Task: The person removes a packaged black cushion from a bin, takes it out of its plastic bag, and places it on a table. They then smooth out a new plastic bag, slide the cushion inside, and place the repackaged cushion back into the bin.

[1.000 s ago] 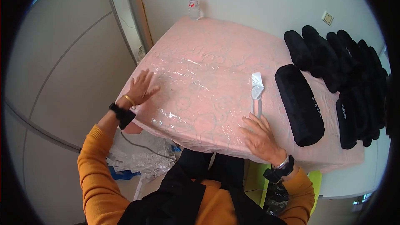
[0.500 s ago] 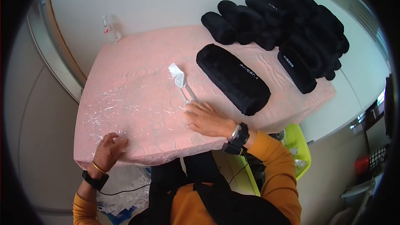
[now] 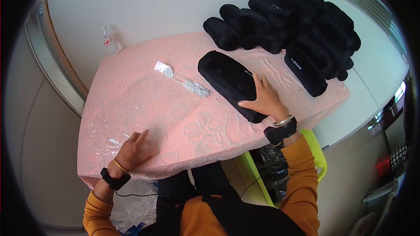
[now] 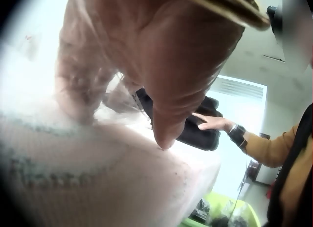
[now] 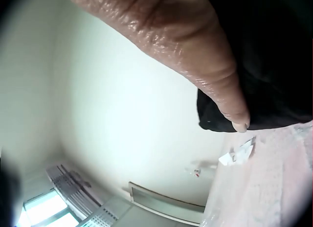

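Note:
In the head view my right hand rests with spread fingers across a black plush bolster cushion, thumb along its near side. White lettering on the cushion is partly covered by the fingers. The right wrist view shows the thumb against the black fabric. My left hand is at the table's near left, thumb and fingers apart, on clear plastic film. In the left wrist view the film passes over its fingers. A white strip with shiny, crumpled ends lies left of the cushion.
More black bolster cushions are piled at the back right of the pink-covered table. A plastic bottle stands by the wall. Below the near edge are a lime-green bin holding dark wrapped items and crumpled clear plastic.
My right hand has left the white strip, which now lies turned, and has moved right onto the bolster cushion. My left hand stays on the film. The head view has swung right.

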### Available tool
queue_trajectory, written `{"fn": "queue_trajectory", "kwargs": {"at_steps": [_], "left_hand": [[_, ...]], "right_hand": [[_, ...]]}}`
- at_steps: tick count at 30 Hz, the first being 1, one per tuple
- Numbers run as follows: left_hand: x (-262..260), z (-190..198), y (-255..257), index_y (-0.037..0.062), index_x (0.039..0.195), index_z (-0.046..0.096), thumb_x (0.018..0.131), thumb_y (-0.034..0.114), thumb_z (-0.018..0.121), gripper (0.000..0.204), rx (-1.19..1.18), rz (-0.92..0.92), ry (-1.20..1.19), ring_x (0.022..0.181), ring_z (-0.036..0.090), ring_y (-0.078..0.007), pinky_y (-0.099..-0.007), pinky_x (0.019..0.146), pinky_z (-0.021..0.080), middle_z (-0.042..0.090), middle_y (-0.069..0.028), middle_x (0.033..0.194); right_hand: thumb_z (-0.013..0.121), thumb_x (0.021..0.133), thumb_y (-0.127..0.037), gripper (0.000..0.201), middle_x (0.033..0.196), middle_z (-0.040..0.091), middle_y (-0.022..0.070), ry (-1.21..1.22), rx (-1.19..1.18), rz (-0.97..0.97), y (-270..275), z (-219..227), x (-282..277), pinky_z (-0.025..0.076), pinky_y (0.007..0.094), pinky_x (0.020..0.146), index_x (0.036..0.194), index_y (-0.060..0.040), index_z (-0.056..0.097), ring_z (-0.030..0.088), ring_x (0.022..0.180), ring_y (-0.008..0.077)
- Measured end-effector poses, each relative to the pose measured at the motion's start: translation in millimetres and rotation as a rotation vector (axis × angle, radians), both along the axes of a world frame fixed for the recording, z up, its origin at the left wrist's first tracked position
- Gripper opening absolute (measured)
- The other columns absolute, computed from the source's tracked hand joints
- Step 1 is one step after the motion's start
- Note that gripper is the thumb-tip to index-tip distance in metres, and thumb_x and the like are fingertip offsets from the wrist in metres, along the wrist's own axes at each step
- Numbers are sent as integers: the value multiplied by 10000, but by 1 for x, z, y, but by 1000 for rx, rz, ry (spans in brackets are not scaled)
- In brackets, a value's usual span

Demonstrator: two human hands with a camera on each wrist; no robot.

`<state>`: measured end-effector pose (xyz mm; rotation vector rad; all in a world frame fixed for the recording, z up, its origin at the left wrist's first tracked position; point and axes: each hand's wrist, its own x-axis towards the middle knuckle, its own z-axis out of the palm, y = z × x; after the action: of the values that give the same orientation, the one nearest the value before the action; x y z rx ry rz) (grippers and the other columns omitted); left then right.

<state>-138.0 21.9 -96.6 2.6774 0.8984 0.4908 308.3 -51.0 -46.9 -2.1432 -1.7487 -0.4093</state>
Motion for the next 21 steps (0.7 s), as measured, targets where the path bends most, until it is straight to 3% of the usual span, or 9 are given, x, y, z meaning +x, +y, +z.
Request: {"fn": "queue_trajectory", "kwargs": {"at_steps": [2, 4, 8, 11, 13, 15, 17, 18, 21], "left_hand": [[2, -4, 3, 31, 1248, 502, 764, 225, 719, 565, 54, -56, 31, 892, 591, -372, -389, 767, 524, 549, -192, 1043], [4, -2, 6, 20, 1272, 489, 715, 211, 781, 658, 162, -180, 87, 997, 565, -361, -367, 829, 507, 542, -186, 1083], [1, 14, -2, 26, 1274, 497, 703, 198, 787, 663, -123, -19, 231, 1078, 532, -361, -386, 879, 484, 527, -194, 1181], [10, 33, -9, 23, 1246, 521, 717, 228, 766, 618, 68, -44, 174, 1101, 510, -359, -419, 909, 459, 515, -194, 1199], [23, 55, -20, 26, 1254, 525, 696, 250, 770, 649, 274, -40, 55, 1131, 490, -370, -455, 953, 422, 497, -199, 1237], [61, 103, -50, 36, 1321, 491, 625, 267, 806, 798, 570, -77, -139, 1214, 445, -398, -513, 1004, 377, 439, -216, 1336], [86, 125, -68, 51, 1379, 431, 623, 288, 805, 875, 546, -172, -110, 1293, 381, -400, -551, 1060, 290, 392, -211, 1398], [100, 135, -74, 54, 1390, 417, 639, 310, 800, 881, 528, -218, -76, 1308, 367, -398, -552, 1074, 264, 386, -207, 1409], [125, 137, -62, 58, 1410, 378, 611, 375, 815, 965, 511, -221, 5, 1319, 355, -399, -573, 1077, 245, 399, -203, 1392]], "right_hand": [[819, 619, -367, 1066, 1501, 214, 246, 227, -120, -15, -2, -13, 20, 243, 472, 1126, 1464, -54, 249, 253, 1366, 431], [815, 618, -342, 1053, 1494, 236, 247, 252, -88, 4, -11, -19, 23, 256, 452, 1126, 1460, -51, 254, 272, 1359, 428], [800, 615, -259, 1004, 1455, 319, 251, 301, 22, 36, -20, -17, 24, 298, 415, 1113, 1444, -37, 279, 333, 1328, 424], [786, 614, -191, 958, 1406, 396, 256, 368, 91, 42, -22, -8, 13, 332, 422, 1089, 1426, -21, 306, 383, 1295, 428], [762, 598, -123, 915, 1330, 463, 256, 289, 206, 189, -31, 3, -4, 370, 429, 1047, 1401, -5, 340, 441, 1228, 427], [751, 590, -89, 895, 1293, 497, 256, 282, 247, 359, -33, 23, -39, 389, 432, 1025, 1388, 2, 357, 470, 1195, 426], [733, 555, -30, 875, 1237, 503, 241, 77, 231, 558, -51, 47, -67, 397, 446, 988, 1358, 16, 388, 490, 1127, 415], [733, 555, -30, 875, 1237, 503, 241, 94, 224, 615, -49, 46, -75, 397, 446, 988, 1358, 16, 388, 490, 1127, 415], [790, 548, -90, 927, 1220, 476, 178, -74, 144, 749, -46, 40, -82, 400, 437, 932, 1372, 7, 377, 485, 1101, 359]]}}
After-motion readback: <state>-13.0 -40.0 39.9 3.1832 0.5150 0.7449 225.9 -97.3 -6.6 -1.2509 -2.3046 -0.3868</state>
